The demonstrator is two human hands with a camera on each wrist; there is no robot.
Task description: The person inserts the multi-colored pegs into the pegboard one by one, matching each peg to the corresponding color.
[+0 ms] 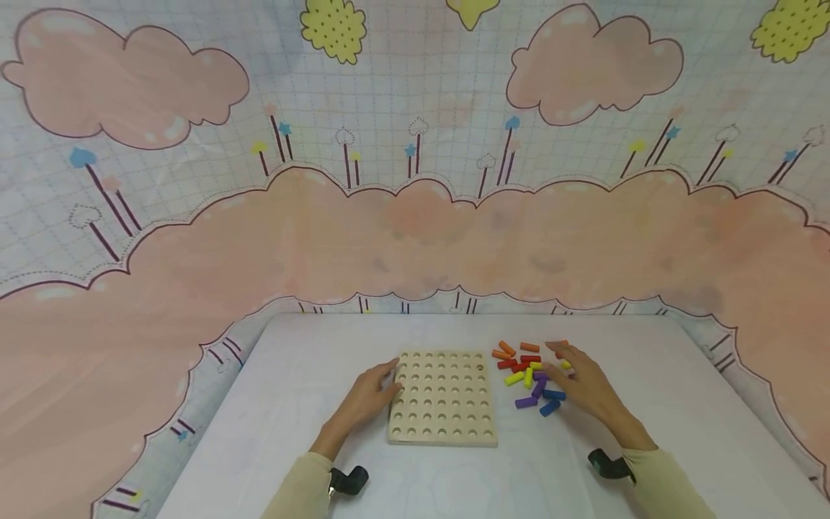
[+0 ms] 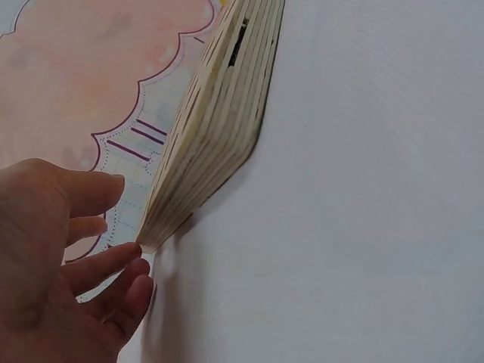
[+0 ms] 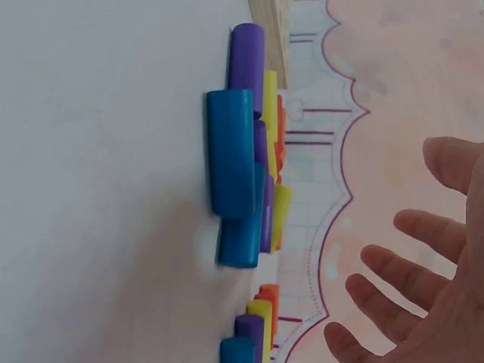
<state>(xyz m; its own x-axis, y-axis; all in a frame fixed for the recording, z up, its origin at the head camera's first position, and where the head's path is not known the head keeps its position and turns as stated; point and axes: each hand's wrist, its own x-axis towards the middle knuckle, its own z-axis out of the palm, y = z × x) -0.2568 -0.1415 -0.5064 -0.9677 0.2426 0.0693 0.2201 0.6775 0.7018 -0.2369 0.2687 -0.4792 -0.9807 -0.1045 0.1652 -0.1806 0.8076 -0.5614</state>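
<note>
A square wooden pegboard (image 1: pixel 435 409) with rows of round holes lies flat on the table. My left hand (image 1: pixel 372 393) rests at its left edge with relaxed fingers, and the left wrist view shows fingertips right at a corner of the board (image 2: pixel 215 128). Right of the board lies a loose heap of short wooden pegs: orange (image 1: pixel 507 349), red (image 1: pixel 507 365), yellow (image 1: pixel 514 378), purple (image 1: pixel 526 403) and blue (image 1: pixel 550 409). My right hand (image 1: pixel 586 383) hovers over the heap's right side and hides part of it. Its fingers are spread apart, holding nothing in the right wrist view.
A white cloth covers the table (image 1: pixel 272 404). Behind it hangs a patterned backdrop (image 1: pixel 415 238) with pink clouds. In the right wrist view, a small separate group of pegs (image 3: pixel 248 329) lies nearer the hand, apart from the main heap (image 3: pixel 231 151). Dark wrist mounts (image 1: pixel 350 481) sit below both hands.
</note>
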